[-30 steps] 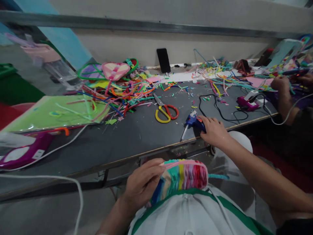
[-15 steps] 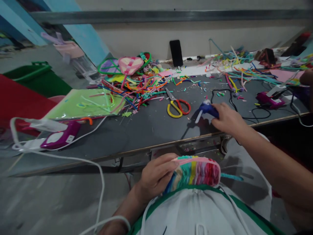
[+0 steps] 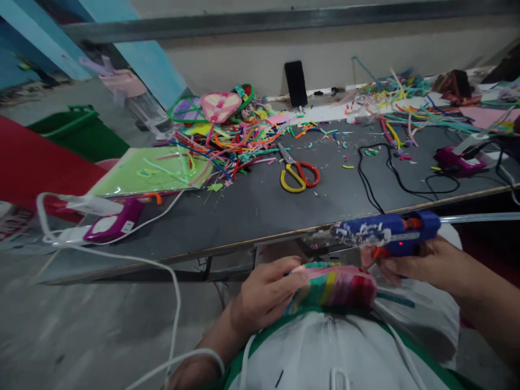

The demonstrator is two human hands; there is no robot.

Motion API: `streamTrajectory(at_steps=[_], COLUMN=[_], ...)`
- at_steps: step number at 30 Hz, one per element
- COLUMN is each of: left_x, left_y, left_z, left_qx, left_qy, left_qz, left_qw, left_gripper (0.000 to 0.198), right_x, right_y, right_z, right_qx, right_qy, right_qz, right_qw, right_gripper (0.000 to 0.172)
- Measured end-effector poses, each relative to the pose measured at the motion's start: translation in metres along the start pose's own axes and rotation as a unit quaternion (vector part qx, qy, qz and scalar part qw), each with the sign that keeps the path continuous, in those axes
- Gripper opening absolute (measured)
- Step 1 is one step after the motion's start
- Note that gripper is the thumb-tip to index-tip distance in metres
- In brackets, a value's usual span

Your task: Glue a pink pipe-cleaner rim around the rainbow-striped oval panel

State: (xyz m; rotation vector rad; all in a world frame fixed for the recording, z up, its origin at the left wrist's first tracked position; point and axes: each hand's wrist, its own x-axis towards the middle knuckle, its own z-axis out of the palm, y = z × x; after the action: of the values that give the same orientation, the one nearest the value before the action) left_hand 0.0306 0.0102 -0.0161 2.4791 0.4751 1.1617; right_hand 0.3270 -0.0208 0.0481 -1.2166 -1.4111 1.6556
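Observation:
My left hand (image 3: 266,295) grips a multicoloured striped pipe-cleaner piece (image 3: 341,291) with a pink edge, close against my lap. A teal pipe-cleaner end (image 3: 396,299) sticks out from its right side. In my right hand (image 3: 436,268) is a blue hot glue gun (image 3: 377,232), its crusted nozzle pointing left above the striped piece, not touching it. A small red light glows on the gun's side, and a clear glue stick (image 3: 479,218) juts from its back. Part of the striped piece is hidden by my left fingers.
Scissors (image 3: 300,176) with yellow and red handles lie mid-table. Heaped pipe cleaners (image 3: 235,146) and a green packet (image 3: 134,173) are left. A phone (image 3: 296,84) leans at the back. A black cord (image 3: 365,179) and white cable (image 3: 174,303) trail about.
My right hand has lifted the glue gun off the table and brought it towards me, above the striped piece. My left hand keeps its hold.

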Motion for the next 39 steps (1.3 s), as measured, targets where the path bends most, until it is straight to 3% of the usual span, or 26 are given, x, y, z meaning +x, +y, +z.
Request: streamTrajectory(at_steps=[3, 8, 20, 33, 39], left_x=[0.005, 0.010, 0.007, 0.016, 0.017], left_y=[0.004, 0.007, 0.004, 0.006, 0.006], left_z=[0.000, -0.002, -0.001, -0.002, -0.002], left_qx=[-0.001, 0.010, 0.002, 0.052, 0.044], left_qy=[-0.002, -0.006, -0.015, -0.047, -0.027], left_qz=[0.003, -0.003, -0.003, 0.003, 0.014], left_qw=[1.000, 1.000, 1.000, 0.998, 0.999], left_gripper=[0.026, 0.021, 0.026, 0.013, 0.015], right_x=[-0.007, -0.008, -0.002, -0.002, 0.001], right_y=[-0.007, -0.008, -0.012, -0.011, -0.006], right_z=[0.007, 0.015, 0.020, 0.024, 0.023], right_qx=[-0.018, -0.078, -0.080, -0.131, -0.124], right_qy=[0.001, 0.031, 0.062, 0.049, 0.064], right_qz=[0.032, 0.096, 0.107, 0.071, 0.071], right_qw=[0.999, 0.992, 0.989, 0.988, 0.988], right_gripper=[0.021, 0.036, 0.034, 0.031, 0.031])
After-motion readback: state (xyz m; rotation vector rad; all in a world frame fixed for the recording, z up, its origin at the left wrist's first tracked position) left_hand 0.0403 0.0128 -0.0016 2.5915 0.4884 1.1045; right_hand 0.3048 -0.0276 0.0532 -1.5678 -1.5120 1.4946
